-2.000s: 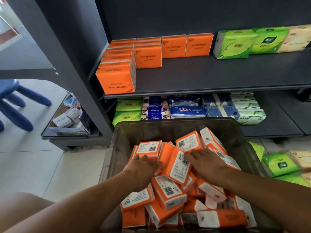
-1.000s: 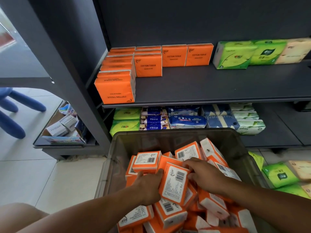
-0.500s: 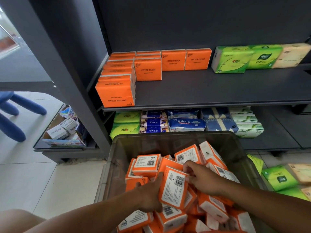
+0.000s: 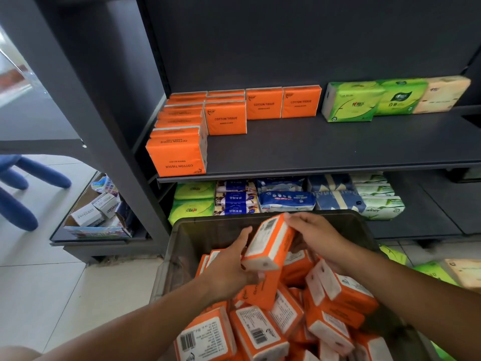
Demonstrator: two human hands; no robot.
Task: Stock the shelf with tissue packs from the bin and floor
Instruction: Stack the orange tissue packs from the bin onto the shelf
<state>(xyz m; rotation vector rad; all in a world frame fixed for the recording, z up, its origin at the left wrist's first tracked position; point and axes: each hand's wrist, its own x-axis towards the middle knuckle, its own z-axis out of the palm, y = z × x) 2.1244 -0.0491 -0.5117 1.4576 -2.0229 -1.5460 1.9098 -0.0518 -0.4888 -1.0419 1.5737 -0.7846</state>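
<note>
An orange tissue pack (image 4: 270, 243) is lifted above the grey bin (image 4: 187, 238), its white barcode face turned up. My left hand (image 4: 229, 269) grips its near left side, and my right hand (image 4: 315, 235) holds its far right end. Several more orange packs (image 4: 260, 332) fill the bin below. On the dark shelf (image 4: 325, 147), orange "COTTON TISSUE" packs (image 4: 179, 152) stand in rows at the left, with green packs (image 4: 351, 101) and a beige pack (image 4: 442, 95) at the back right.
The lower shelf holds green, blue and white tissue packs (image 4: 283, 199). More green packs (image 4: 432, 272) lie on the floor to the right of the bin. A low shelf with small boxes (image 4: 91, 212) and blue stool legs (image 4: 26, 178) stand at the left on the tiled floor.
Both hands closed on one orange pack and raised it out of the pile toward the shelf. The camera tilted upward, showing more of the shelf.
</note>
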